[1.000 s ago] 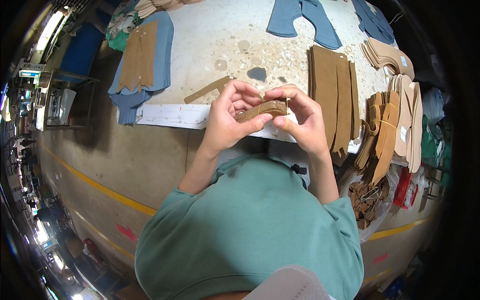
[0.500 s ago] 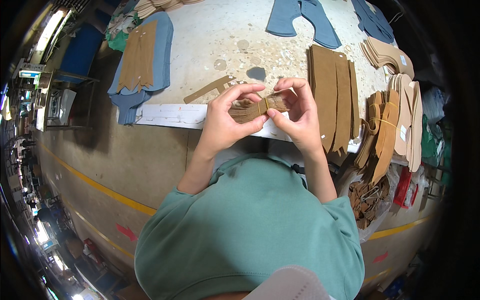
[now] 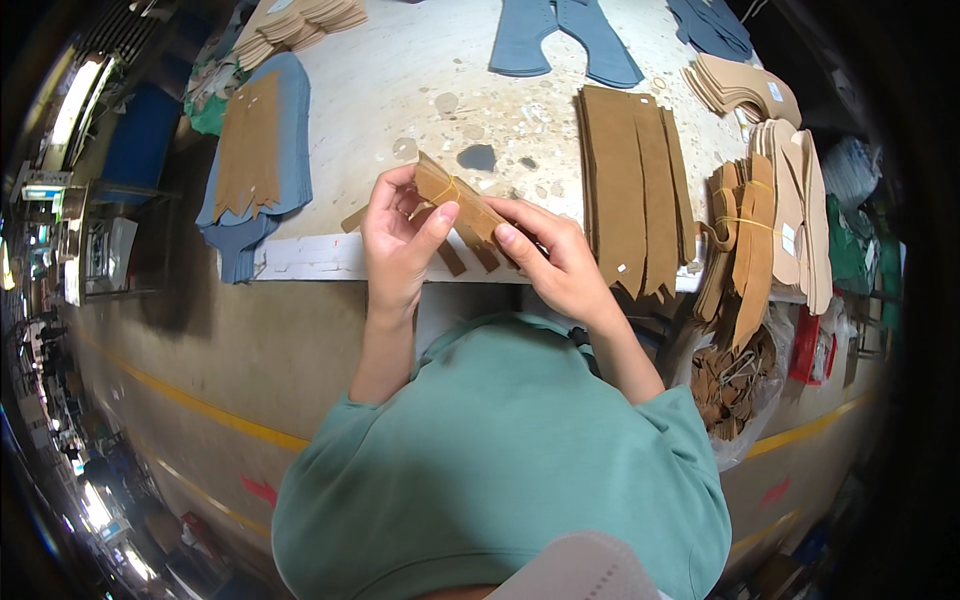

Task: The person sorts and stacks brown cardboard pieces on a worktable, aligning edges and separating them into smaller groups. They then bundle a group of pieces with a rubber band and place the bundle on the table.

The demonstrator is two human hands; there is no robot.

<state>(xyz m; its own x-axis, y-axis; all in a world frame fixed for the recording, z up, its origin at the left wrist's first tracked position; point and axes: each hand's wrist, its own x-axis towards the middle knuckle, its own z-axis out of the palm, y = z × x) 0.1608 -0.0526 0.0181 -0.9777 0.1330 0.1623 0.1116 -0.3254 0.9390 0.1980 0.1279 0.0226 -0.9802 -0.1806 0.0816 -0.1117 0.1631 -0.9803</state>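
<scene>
A small bundle of brown leather strips (image 3: 470,208) is held tilted over the table's near edge, a yellow rubber band (image 3: 452,190) round its left part. My left hand (image 3: 396,240) grips the banded end, its thumb on the broad face. At the lower right end, my right hand (image 3: 562,258) pinches the bundle between thumb and fingers. Beneath the bundle lie a few loose brown strips (image 3: 447,258), partly hidden by my hands. Right of my right hand is a stack of long brown pieces (image 3: 618,170) with notched ends.
Blue-grey cut pieces (image 3: 292,140) topped with brown ones (image 3: 250,135) lie at left on the white table (image 3: 370,110). More blue pieces (image 3: 515,40) lie farther back. Banded brown bundles (image 3: 750,225) and beige stacks (image 3: 795,190) line the right edge, above a plastic bag of scraps (image 3: 735,385).
The bundle has turned from edge-on to showing its broad face and tilts down to the right. My hands have shifted left, and the right one has moved to the bundle's lower end.
</scene>
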